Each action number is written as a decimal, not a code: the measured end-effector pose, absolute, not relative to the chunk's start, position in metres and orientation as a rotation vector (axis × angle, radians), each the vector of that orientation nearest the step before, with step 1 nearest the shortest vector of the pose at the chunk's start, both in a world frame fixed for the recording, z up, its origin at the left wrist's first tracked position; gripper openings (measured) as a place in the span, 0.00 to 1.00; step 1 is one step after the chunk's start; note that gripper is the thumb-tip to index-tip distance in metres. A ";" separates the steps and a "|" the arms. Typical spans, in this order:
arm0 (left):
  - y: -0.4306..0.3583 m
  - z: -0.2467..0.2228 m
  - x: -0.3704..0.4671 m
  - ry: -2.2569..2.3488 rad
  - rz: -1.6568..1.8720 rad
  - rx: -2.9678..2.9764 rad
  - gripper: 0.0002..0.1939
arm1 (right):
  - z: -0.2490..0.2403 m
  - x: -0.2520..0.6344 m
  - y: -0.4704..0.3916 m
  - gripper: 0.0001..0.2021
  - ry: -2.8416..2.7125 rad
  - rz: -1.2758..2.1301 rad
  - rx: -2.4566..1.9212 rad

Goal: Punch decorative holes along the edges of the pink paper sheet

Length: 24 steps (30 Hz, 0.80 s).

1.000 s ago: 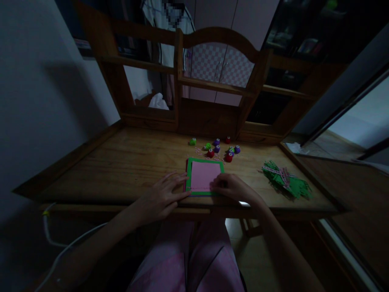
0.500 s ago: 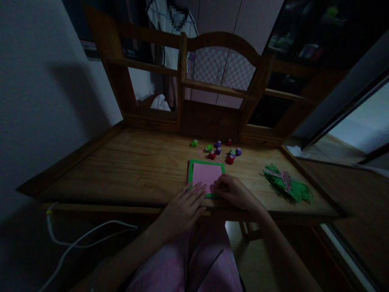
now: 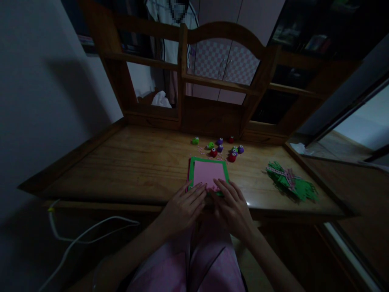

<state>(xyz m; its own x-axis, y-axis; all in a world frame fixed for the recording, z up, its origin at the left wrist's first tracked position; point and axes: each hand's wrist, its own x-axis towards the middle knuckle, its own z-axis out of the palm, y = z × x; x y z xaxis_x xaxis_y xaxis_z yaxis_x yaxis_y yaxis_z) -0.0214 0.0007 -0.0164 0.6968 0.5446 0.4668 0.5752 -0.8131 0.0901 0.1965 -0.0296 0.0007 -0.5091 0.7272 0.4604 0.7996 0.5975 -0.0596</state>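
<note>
A pink paper sheet (image 3: 209, 171) lies on a larger green sheet (image 3: 226, 168) at the front edge of the desk. A dark pink edge shows beneath the green at the left. My left hand (image 3: 186, 206) rests with fingers stretched out over the lower left of the sheets. Over the lower right corner, my right hand (image 3: 231, 206) lies with its fingers extended, fingertips on the pink sheet. Small pink bits (image 3: 215, 188) show by the right fingertips. Just behind the sheets stand several small craft punches, among them a red one (image 3: 213, 153) and a green one (image 3: 210, 145).
Tiny pink paper cutouts (image 3: 201, 152) are scattered among the punches. Green cut paper strips with pink strips across them (image 3: 291, 180) lie at the right of the wooden desk (image 3: 146, 162). A wooden shelf unit (image 3: 212, 109) rises at the back. A white cable (image 3: 91, 231) hangs at lower left.
My right hand has gone from bent, closed fingers at the sheet's right side to stretched-out fingers lower on the sheet. The left hand stays in place. The view has shifted slightly.
</note>
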 end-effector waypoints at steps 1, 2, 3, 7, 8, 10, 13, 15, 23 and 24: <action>0.001 -0.016 -0.022 -0.938 -0.744 -2.842 0.24 | 0.001 0.197 -0.029 0.28 -2.382 -0.229 -1.213; 0.002 -0.016 -0.023 -0.935 -0.741 -2.849 0.24 | 0.000 0.197 -0.029 0.28 -2.376 -0.232 -1.206; 0.002 -0.015 -0.023 -0.927 -0.739 -2.859 0.24 | 0.000 0.197 -0.028 0.27 -2.368 -0.228 -1.200; 0.004 -0.013 -0.026 -0.900 -0.765 -2.934 0.24 | 0.001 0.195 -0.028 0.21 -2.267 -0.116 -1.206; 0.005 -0.011 -0.026 -0.917 -0.784 -2.965 0.23 | 0.003 0.195 -0.028 0.19 -2.202 -0.050 -1.230; 0.008 -0.006 -0.024 -0.990 -0.850 -3.030 0.21 | 0.008 0.196 -0.025 0.16 -2.022 0.108 -1.300; 0.021 0.003 -0.016 -1.166 -1.024 -3.081 0.17 | 0.018 0.203 -0.013 0.14 -1.817 0.335 -1.362; 0.033 0.007 -0.010 -1.277 -1.092 -3.084 0.16 | 0.023 0.210 -0.003 0.12 -1.850 0.502 -1.322; 0.066 0.005 0.003 -1.355 -0.893 -3.272 0.15 | 0.016 0.230 0.018 0.09 -1.948 0.828 -1.230; 0.066 0.004 0.004 -1.361 -0.868 -3.274 0.14 | 0.015 0.230 0.019 0.09 -1.947 0.838 -1.235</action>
<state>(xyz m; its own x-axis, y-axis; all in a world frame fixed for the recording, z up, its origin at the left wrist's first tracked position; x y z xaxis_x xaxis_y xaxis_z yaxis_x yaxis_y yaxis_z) 0.0041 0.0663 0.0044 0.6337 0.7422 0.2180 0.5104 -0.6129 0.6032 0.2303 0.0191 0.0148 -0.3235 0.9249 0.1996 0.4910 0.3444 -0.8002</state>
